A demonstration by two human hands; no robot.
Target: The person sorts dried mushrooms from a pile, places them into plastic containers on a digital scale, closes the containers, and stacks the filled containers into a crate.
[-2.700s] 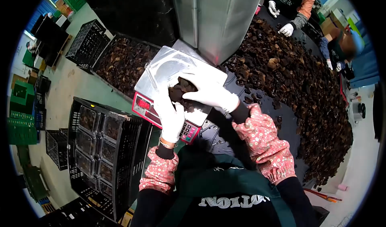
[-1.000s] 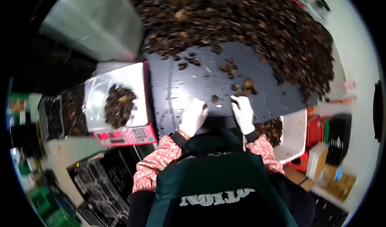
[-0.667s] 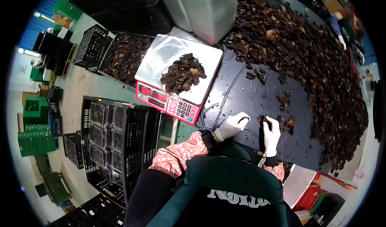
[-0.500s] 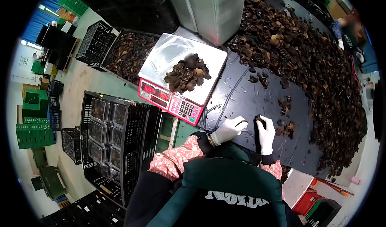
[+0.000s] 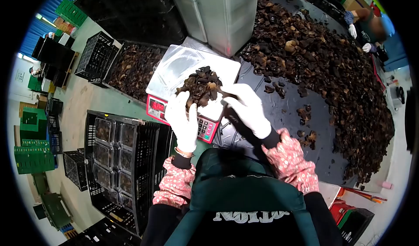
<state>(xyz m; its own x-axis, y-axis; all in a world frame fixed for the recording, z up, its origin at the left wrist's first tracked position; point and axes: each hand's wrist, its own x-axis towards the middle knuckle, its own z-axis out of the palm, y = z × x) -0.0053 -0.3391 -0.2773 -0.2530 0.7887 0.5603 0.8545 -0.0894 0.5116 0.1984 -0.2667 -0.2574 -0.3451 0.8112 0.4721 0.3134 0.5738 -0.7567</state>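
While both gloved hands attend to it, a small heap of dark, crinkled pieces (image 5: 200, 87) sits on the steel pan of a red-framed scale (image 5: 168, 73), red digits lit on its display. The left hand (image 5: 180, 118) is at the heap's near left edge, thumb and fingers parted in an open curve. The right hand (image 5: 248, 108) is at the opposite edge, its thumb a little away from the forefinger — whether a piece is pinched at the tips, I cannot tell.

Beyond the scale, to its left, a shallow tray (image 5: 125, 94) is spread across with more of the same dark pieces (image 5: 135, 69), and a black slatted crate (image 5: 93, 56) stands just beside it. Nearer the wearer, a large black crate (image 5: 144, 167) holds clear boxes (image 5: 104, 154) packed in two columns, dark contents showing through their plastic. Another small black crate (image 5: 75, 169) rests on the floor beside that one, with green crates (image 5: 35, 158) farther left.

On the right, the dark table (image 5: 318, 108) bears a great bank of loose pieces (image 5: 323, 71) — small clumps (image 5: 304, 114) lie apart from it — and another person (image 5: 370, 30) is at its far side.
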